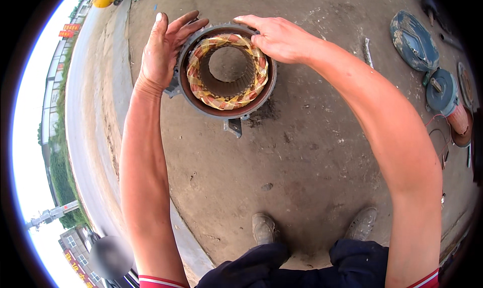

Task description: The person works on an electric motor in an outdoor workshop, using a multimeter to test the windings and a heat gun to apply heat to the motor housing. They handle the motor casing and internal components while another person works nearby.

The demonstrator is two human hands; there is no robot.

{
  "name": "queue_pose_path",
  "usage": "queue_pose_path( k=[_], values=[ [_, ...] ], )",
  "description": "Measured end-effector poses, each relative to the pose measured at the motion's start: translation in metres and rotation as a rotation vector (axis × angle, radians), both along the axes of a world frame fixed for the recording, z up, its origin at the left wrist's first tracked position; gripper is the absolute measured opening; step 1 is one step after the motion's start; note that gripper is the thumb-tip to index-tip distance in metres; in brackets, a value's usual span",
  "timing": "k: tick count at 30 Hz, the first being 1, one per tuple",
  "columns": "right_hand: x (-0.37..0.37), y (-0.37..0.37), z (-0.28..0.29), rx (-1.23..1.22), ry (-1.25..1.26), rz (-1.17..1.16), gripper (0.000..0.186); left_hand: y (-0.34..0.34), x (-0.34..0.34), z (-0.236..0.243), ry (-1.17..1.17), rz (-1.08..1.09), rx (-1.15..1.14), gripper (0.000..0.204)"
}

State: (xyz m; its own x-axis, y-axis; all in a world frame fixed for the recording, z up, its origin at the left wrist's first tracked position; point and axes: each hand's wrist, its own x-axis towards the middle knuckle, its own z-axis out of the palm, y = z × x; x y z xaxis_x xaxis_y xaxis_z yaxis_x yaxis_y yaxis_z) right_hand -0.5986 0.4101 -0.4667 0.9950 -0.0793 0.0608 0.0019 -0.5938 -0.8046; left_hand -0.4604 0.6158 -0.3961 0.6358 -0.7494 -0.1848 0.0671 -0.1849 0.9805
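Note:
A round motor stator housing [228,115] stands on the ground in front of me, its open end facing up. Inside it sits a ring of copper windings [221,101], laced with yellowish tape around a hollow slotted core. Below the rim a metal foot [233,127] sticks out toward me. My left hand [165,52] rests against the housing's left side, thumb raised and fingers stretched out and apart. Over the far right edge curls my right hand [282,39], fingers across the rim and thumb at the inner side by the windings.
At the right lie a blue-grey motor end cover [414,40] and another round cover with a shaft [441,92] beside a reddish cylinder. A thin metal strip [368,53] lies on the concrete. My shoes [264,228] are near the lower edge. A road [86,112] runs along the left.

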Motion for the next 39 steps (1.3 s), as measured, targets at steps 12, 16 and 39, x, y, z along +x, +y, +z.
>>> queue_pose_path(
  k=[12, 16, 39],
  values=[
    [-0.001, -0.001, -0.007, 0.062, -0.009, -0.022, 0.055, 0.002, -0.004, 0.004, -0.047, -0.02, -0.015, 0.077],
    [-0.002, -0.002, -0.007, 0.041, -0.015, -0.036, 0.053, 0.001, -0.003, 0.003, -0.002, -0.034, -0.053, 0.076],
    [-0.005, 0.007, 0.008, 0.054, 0.008, -0.031, 0.052, 0.018, 0.007, 0.003, 0.1, -0.029, -0.201, 0.079]
  ],
)
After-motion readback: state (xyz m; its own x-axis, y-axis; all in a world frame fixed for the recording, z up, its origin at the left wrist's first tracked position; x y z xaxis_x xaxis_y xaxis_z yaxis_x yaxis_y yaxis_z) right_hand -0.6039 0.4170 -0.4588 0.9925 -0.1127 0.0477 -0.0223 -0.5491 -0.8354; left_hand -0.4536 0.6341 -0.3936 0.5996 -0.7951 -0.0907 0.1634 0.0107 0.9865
